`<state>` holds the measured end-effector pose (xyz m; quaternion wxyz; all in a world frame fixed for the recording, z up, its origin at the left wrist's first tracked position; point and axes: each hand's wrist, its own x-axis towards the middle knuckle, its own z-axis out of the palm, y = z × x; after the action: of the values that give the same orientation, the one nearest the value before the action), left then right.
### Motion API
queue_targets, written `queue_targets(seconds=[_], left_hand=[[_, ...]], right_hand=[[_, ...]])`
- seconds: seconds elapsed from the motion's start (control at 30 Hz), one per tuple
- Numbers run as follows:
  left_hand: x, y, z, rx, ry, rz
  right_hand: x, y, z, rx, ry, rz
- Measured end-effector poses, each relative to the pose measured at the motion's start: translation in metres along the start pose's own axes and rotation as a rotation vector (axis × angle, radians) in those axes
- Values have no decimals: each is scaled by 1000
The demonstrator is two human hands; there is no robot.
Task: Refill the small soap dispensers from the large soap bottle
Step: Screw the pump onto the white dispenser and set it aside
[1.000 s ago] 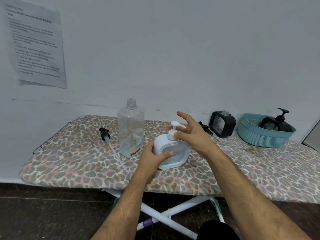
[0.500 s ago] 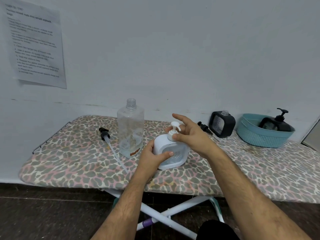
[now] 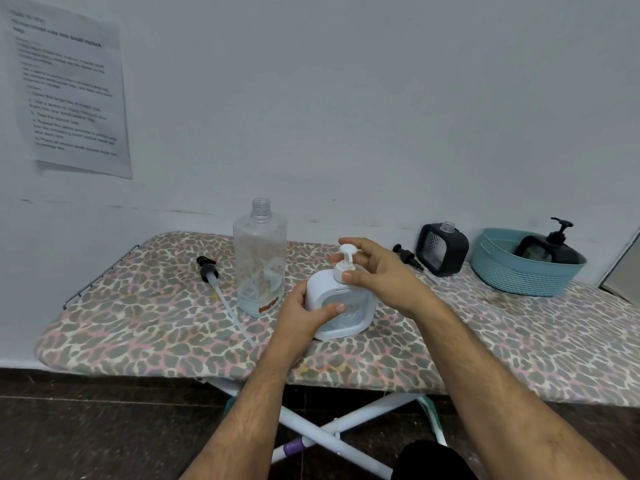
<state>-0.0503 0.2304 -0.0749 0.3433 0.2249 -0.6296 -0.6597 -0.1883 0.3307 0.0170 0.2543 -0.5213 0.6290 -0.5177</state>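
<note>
White soap dispenser (image 3: 341, 303): your left hand (image 3: 304, 318) grips its body, right hand (image 3: 377, 271) pinches its pump collar; your fingers hide its far side.

White dispenser (image 3: 341, 303), leopard-print board cover (image 3: 156, 317), teal basket (image 3: 526, 271), black dispensers (image 3: 442, 249); large bottle (image 3: 259, 258) apparently clear.

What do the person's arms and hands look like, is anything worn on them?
Both forearms are bare and hairy, with no sleeves in view. The left hand and right hand wear no gloves, and no rings, watch or bands show. Nails are short and unpainted.
</note>
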Motion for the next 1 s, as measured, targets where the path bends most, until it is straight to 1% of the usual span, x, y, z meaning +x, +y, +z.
queue_targets(seconds=[0.03, 0.1, 0.3, 0.73, 1.0], left_hand=[[0, -1, 0, 6, 2, -1], [0, -1, -1, 10, 5, -3], [1, -2, 0, 14, 17, 4], [1, -2, 2, 29, 42, 24], [-2, 0, 3, 33, 43, 28]], right_hand=[[0, 0, -1, 31, -30, 6], [1, 1, -3, 27, -33, 7], [2, -2, -5, -137, 16, -37], [-3, 4, 12, -240, 214, -6], [-3, 3, 19, -279, 263, 16]])
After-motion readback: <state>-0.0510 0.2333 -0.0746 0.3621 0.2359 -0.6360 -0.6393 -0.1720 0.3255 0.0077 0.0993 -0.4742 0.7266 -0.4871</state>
